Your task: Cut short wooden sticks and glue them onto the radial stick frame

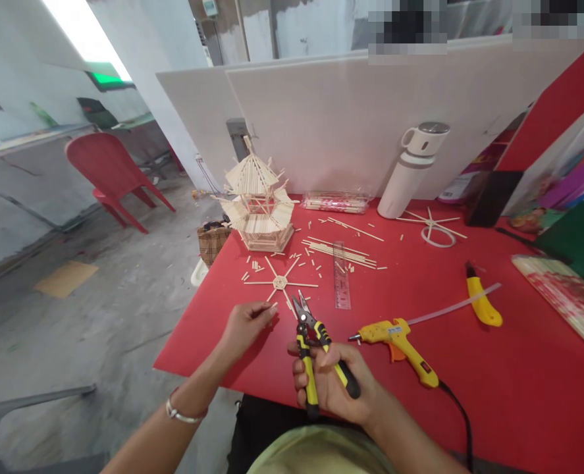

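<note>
The right hand (pixel 344 378) has its fingers curled around the yellow-and-black handles of the pliers (pixel 303 318), which sit spread, the jaws parted and pointing away from the person. Any brand on the grips is too small to read. The left hand (pixel 247 327) lies beside them, thumb and forefinger nearly together; whether they grip a bit of stick, I cannot tell. Just beyond both hands, the spoked stick frame (pixel 280 282) lies flat on the red desk (pixel 519 388), near the clear ruler (pixel 342 276), whose printed scale shows but whose figures are not legible.

To the right, the yellow glue gun (pixel 393 334) carries a pale label with blurred lettering, and a glue stick (pixel 450 306) projects from its back. Two clear packets, one by the board (pixel 336 202) and one at the far right (pixel 563 299), bear red print that cannot be made out. The white flask (pixel 410 178) has a small dark mark near its top. Behind the frame stands a pagoda-like stick model (pixel 259 210).
</note>
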### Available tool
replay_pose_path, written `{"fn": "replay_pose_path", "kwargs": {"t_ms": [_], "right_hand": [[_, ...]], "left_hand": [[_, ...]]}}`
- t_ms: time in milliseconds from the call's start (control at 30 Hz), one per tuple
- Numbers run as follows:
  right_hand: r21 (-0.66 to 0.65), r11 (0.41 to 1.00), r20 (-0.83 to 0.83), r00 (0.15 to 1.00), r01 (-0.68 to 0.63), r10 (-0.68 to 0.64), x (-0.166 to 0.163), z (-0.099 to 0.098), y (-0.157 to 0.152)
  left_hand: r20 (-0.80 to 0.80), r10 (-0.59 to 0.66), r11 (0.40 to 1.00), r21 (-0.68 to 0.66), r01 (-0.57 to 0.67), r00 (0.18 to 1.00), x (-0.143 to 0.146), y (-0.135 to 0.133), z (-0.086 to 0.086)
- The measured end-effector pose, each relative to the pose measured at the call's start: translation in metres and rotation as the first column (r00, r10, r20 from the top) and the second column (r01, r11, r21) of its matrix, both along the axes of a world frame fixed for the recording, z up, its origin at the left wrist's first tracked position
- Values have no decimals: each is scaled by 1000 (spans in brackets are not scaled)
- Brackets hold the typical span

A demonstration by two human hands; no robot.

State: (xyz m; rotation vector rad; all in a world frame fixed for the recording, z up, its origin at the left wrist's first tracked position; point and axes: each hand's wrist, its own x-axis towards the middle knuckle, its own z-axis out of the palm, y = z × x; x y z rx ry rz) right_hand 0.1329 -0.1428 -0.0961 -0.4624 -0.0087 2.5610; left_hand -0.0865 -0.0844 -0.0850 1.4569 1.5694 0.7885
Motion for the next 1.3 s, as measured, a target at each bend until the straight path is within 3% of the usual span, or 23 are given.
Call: {"fn": "replay_pose_path", "kwargs": {"t_ms": [67,167,300,533,700,767,833,933,1100,1200,1300], "right_hand": [[22,1000,16,1000,2,-2,0,1,-4],[55,997,90,995,45,-50,1,3,-9],[74,994,168,981,83,-94,6,9,-10],[115,992,232,970,43,-69,13,14,-14],[267,963,369,919,33,-134,25,19,-26],[342,939,463,865,26,-193,32,23,-28],[414,910,547,798,6,-254,39,27,-30],[515,855,612,727,-66,-313,44,30,-30],[628,734,676,648,-259,-349,34,37,-30],[630,705,699,633,-325,-333,26,38,-30],[637,689,709,615,-346,-346,22,37,-29]], "left_hand": [[-200,11,998,61,2,980,0,1,-2],[-484,10,991,120,55,875,10,5,-3],[-653,-72,980,94,175,754,30,15,0],[-694,-114,978,46,202,711,35,20,-1],[-660,-95,987,36,158,745,31,13,3],[-590,-24,993,78,86,807,24,10,7],[-521,130,987,148,-60,843,11,6,10],[-501,307,951,202,-235,809,-10,-3,13],[-574,243,970,124,-211,782,-15,-25,6],[-612,168,985,83,-149,773,-4,-32,0],[-640,168,985,82,-151,750,3,-35,-5]]}}
